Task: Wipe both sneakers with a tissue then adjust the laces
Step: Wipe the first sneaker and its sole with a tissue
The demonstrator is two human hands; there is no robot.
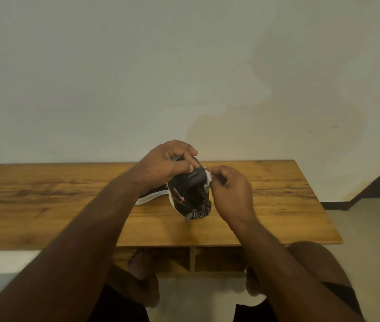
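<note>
knees and bare feet at the bottom, then the counter (277, 217). above its middle, a bit toward the far edge, the left hand (161, 166) grips the black sneaker (189, 191) with fingers curled over the top, holding it up. the right hand (228, 191) pinches a white tissue (208, 180) against the shoe's side. second sneaker (152, 197) lies on the counter just behind the left wrist, only its white sole showing. i'd say wiping's underway: steady the shoe, short firm strokes, refold the tissue once it's dirty. laces later.
</note>
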